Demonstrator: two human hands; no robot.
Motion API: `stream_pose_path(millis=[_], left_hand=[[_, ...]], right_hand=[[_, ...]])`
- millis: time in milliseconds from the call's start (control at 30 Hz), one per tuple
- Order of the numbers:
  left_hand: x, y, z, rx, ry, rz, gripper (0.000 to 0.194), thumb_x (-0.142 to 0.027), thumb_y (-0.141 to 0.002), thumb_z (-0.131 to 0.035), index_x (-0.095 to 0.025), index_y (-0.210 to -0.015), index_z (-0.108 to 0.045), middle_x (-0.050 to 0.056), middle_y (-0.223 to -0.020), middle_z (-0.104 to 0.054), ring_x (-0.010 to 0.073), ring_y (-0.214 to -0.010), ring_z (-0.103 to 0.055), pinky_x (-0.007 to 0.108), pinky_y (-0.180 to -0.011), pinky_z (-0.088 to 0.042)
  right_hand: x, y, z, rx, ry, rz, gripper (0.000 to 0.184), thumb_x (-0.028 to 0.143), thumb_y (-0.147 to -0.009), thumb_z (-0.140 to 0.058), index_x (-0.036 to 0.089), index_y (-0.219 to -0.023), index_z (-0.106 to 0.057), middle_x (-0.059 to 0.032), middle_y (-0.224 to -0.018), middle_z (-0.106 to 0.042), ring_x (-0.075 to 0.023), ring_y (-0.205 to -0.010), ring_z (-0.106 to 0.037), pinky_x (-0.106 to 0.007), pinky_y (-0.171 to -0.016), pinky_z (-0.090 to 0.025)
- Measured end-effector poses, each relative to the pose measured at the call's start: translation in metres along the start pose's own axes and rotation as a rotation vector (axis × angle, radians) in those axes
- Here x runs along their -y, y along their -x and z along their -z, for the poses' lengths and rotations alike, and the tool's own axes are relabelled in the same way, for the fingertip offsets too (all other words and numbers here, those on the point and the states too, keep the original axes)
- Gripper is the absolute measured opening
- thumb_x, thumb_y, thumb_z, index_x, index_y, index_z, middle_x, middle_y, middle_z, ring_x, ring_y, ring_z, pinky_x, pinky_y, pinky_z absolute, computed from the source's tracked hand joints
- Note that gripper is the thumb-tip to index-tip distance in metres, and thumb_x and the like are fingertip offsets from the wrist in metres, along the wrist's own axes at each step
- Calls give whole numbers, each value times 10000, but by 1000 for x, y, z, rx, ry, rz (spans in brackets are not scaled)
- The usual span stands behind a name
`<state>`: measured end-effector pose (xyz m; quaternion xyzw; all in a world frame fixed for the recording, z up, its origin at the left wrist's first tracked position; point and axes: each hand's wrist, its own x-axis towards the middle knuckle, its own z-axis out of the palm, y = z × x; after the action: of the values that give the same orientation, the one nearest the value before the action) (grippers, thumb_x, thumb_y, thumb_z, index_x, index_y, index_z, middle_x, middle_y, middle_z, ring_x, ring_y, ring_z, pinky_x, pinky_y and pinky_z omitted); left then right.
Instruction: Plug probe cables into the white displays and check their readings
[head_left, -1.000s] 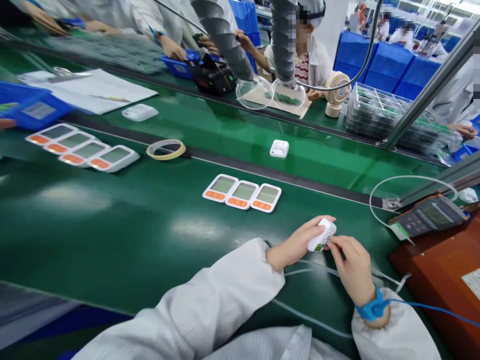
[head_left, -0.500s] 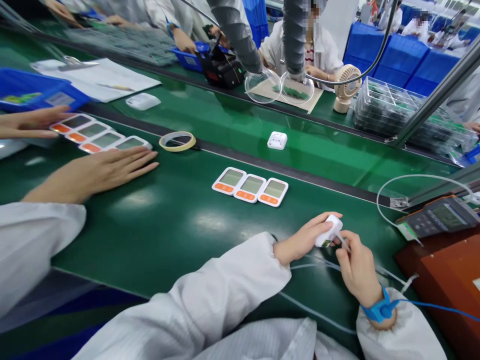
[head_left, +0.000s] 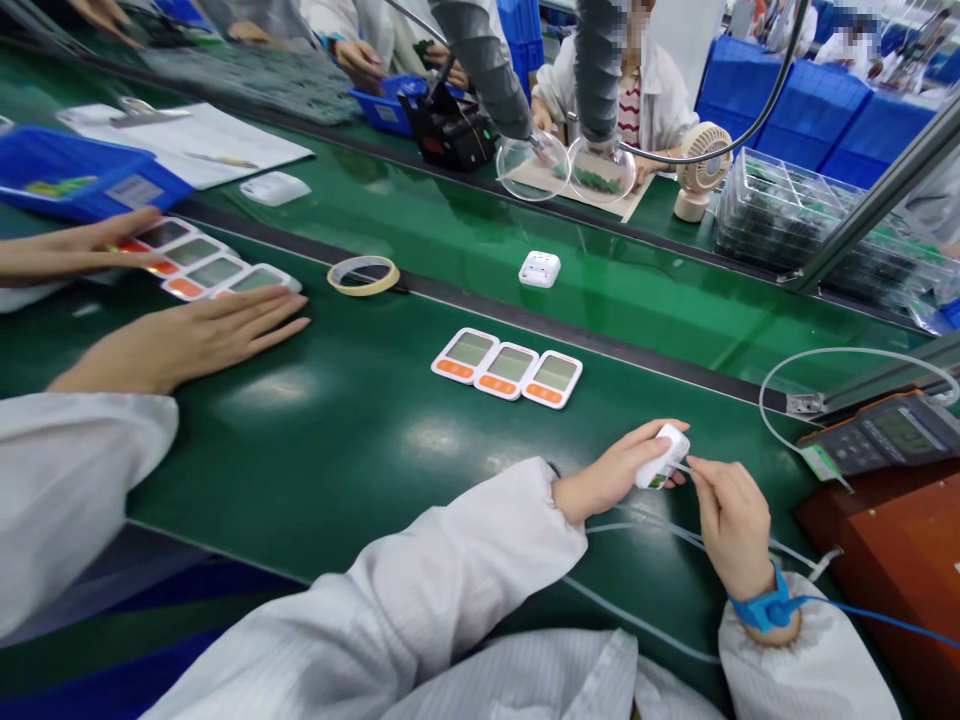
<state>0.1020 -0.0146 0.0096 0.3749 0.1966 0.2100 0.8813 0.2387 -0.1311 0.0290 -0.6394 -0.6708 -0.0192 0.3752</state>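
Observation:
My left hand (head_left: 611, 478) grips a small white plastic device (head_left: 663, 456) between thumb and fingers, tilted on edge above the green bench. A green patch shows at its lower corner. With fingertips pinched, my right hand (head_left: 731, 515) holds a thin pale probe (head_left: 682, 467) whose tip meets the side of the device. A blue wrist strap (head_left: 765, 603) with a cord circles my right wrist. Left of my hands, three white devices with grey screens and orange buttons (head_left: 506, 370) lie side by side on the bench.
A co-worker's hands (head_left: 172, 340) rest on a similar device row at left. A tape roll (head_left: 364, 275) lies near the belt (head_left: 420, 240), where another white device (head_left: 539, 269) sits face down. At right are a meter (head_left: 896, 430), a brown box (head_left: 892, 540) and loose cables.
My right hand has shifted slightly right, with less of the probe showing beyond its fingertips. The device on the belt has moved left. The co-worker's far hand has slid right over the row.

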Motion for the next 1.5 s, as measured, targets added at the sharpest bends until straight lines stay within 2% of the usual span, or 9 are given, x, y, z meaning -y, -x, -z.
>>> stream_pose_path(millis=[100,267,467,600,1000,1500], left_hand=[[-1,0,1,-13,-58,-23,578,-497,-806,-690,-163,-1263,-568,83,-1039,-627,160,-832,-594,295,-764,-464],[-2,1,2,-16,-148,-39,541,-492,-830,-663,-175,-1262,-589,80,-1099,-632,173,-930,-584,289,-834,-424],[-6,4,-4,4,-100,-13,566,-493,-820,-675,-165,-1266,-558,68,-1002,-620,147,-789,-589,285,-742,-449],[-10,6,-8,17,-140,-36,559,-497,-804,-696,-157,-1228,-568,47,-952,-595,119,-728,-556,254,-684,-426],[-13,8,-10,-6,-271,-50,604,-579,-803,-638,-152,-1225,-566,47,-941,-568,131,-749,-509,254,-681,-391],[-11,8,-11,1,-277,-51,630,-599,-807,-618,-143,-1237,-547,44,-924,-553,133,-749,-500,254,-686,-397]], right_hand=[[0,-1,0,8,58,29,142,249,-1002,-566,196,-1040,-692,-54,-917,-695,-189,-792,-608,-326,-730,-480],[4,-2,0,14,45,65,99,205,-972,-621,190,-1049,-681,-46,-919,-680,-181,-798,-583,-311,-734,-468],[4,-3,-1,-46,-4,4,49,201,-987,-594,191,-985,-642,-28,-874,-666,-175,-808,-581,-306,-744,-460],[1,-4,-3,-21,-52,-32,46,206,-991,-585,197,-990,-631,-20,-871,-667,-177,-816,-582,-307,-744,-462],[4,1,-11,1,-196,-148,124,244,-1011,-526,209,-928,-611,-18,-858,-643,-175,-813,-582,-303,-710,-463],[6,0,-15,-1,-203,-151,148,255,-1018,-499,209,-912,-591,-22,-845,-624,-169,-790,-586,-287,-677,-468]])
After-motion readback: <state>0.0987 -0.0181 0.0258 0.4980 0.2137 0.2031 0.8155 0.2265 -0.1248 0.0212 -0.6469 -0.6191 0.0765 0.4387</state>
